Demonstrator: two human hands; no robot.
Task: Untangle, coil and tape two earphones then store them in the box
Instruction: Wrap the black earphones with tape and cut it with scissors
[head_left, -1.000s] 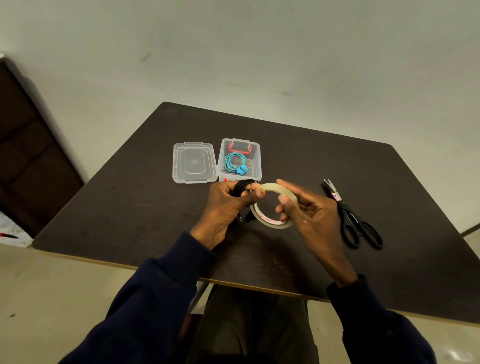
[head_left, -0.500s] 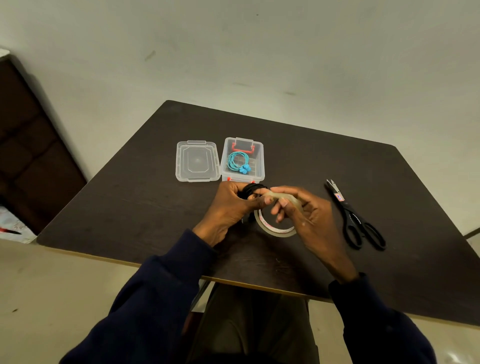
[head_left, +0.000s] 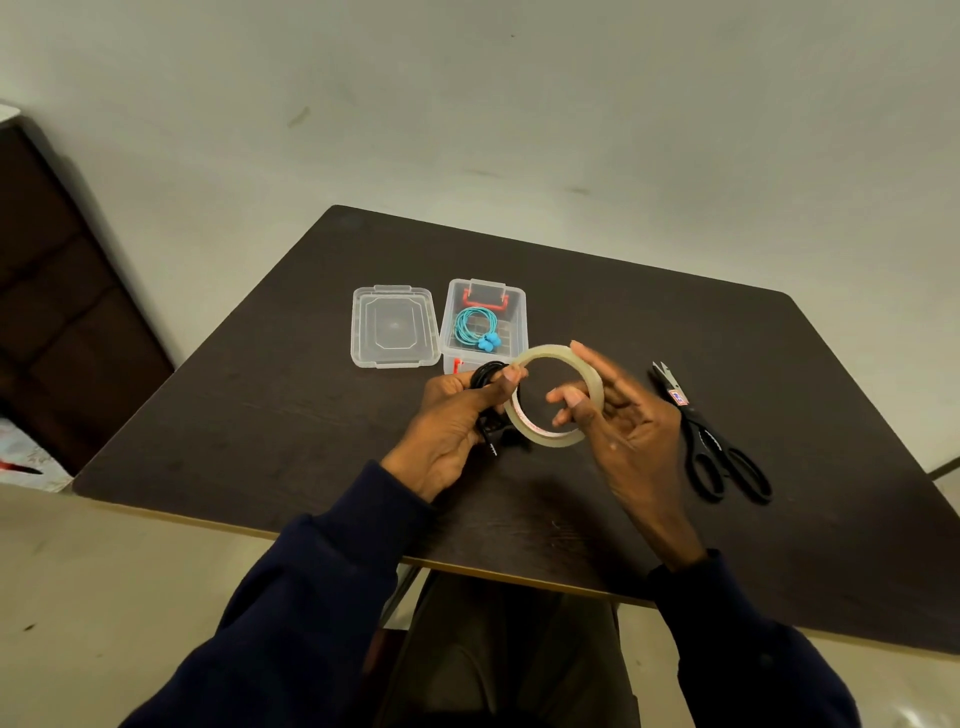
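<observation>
My left hand (head_left: 451, 421) grips a coiled black earphone (head_left: 485, 375), its plug hanging below the fingers; the thumb also touches the edge of a clear tape roll (head_left: 558, 396). My right hand (head_left: 621, 415) holds that roll upright above the table, thumb inside the ring and fingers on its outer rim. Behind the hands stands an open clear box (head_left: 511, 319) with a coiled teal earphone (head_left: 475, 327) inside.
The box's clear lid (head_left: 393, 325) lies left of the box. Black scissors (head_left: 711, 444) lie to the right of my right hand. The dark table (head_left: 260, 415) has its near edge just under my forearms; dark furniture stands at the far left.
The tape roll was tipped down and turned half a second ago; it now stands upright again, with my right thumb inside the ring. My left hand stays on the black coil.
</observation>
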